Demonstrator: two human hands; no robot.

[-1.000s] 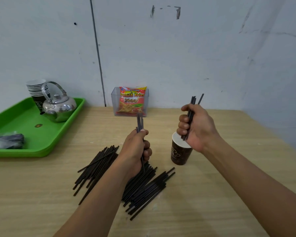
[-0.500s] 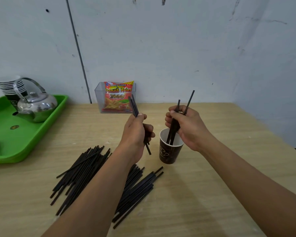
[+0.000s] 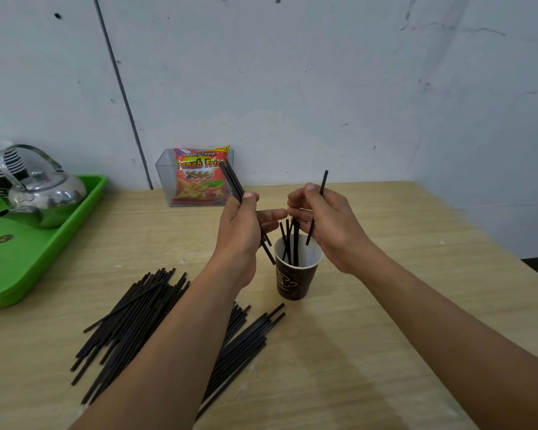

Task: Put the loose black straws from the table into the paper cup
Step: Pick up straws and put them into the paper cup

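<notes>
A dark brown paper cup (image 3: 295, 279) stands upright in the middle of the wooden table, with several black straws (image 3: 289, 240) leaning inside it. My right hand (image 3: 326, 225) hovers just above the cup's rim and pinches one black straw (image 3: 322, 187) that points down toward the cup. My left hand (image 3: 243, 225), just left of the cup, grips a few black straws (image 3: 232, 181) whose tips stick up and down past the fist. A large pile of loose black straws (image 3: 137, 321) lies on the table under and on both sides of my left forearm.
A green tray (image 3: 28, 274) at the left holds a steel kettle (image 3: 44, 197) and stacked paper cups (image 3: 0, 159). A clear plastic box with a red snack bag (image 3: 199, 178) stands against the wall. The table's right edge (image 3: 479, 243) runs diagonally.
My right hand has let most of its straws drop into the cup and keeps one. My left hand has moved closer to the cup with its straws.
</notes>
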